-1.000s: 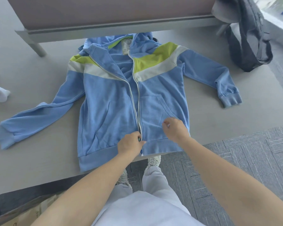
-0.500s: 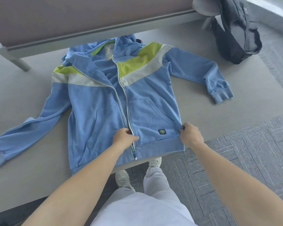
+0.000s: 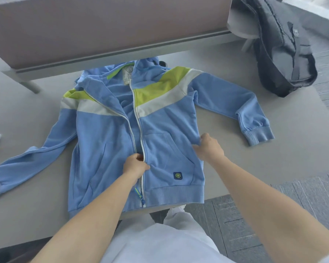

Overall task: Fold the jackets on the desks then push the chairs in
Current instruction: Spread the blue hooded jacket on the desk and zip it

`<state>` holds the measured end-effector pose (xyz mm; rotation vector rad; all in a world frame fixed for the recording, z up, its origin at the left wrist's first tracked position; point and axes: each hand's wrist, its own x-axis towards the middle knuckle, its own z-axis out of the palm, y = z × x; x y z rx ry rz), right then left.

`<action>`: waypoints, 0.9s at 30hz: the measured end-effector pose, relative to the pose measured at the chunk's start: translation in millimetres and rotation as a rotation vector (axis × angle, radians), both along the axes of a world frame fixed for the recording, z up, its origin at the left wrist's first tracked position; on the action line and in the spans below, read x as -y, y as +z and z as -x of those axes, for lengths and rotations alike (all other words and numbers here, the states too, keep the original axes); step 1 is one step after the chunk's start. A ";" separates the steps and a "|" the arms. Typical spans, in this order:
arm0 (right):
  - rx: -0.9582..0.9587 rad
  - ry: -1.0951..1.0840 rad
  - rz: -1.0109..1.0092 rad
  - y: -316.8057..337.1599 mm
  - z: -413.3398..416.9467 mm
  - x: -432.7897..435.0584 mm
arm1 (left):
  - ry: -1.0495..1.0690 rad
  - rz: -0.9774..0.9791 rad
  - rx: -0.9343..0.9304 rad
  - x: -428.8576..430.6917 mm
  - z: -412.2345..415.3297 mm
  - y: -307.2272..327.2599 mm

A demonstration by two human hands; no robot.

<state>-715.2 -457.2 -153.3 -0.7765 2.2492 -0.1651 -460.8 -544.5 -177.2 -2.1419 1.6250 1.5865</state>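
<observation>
The blue jacket [image 3: 106, 141] lies flat, front up, on the desk [image 3: 36, 215], its 2 sleeves spread wide of the hands. The left hand [image 3: 136, 166] pinches fabric beside the zipper, and the right hand [image 3: 209, 147] grips cloth near the side seam. A dark grey fabric heap [image 3: 285, 54] sits beyond the right hand.

We saw bright, even daylight, strongest at the upper right corner, which washed out pale. Shadows were soft: a faint band lay on the flat grey bench [image 3: 32, 211] under the beige partition panel [image 3: 103, 29]. The light-blue zip-up hooded jacket [image 3: 103, 141] was sharp at centre; the wide lens bowed edges, and our bare forearms [image 3: 95, 221] blurred slightly.
</observation>
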 end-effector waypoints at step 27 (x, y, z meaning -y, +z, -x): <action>-0.015 -0.053 0.086 -4.2 56.6 148.1 | 0.344 -0.008 -0.360 150.7 79.0 -5.8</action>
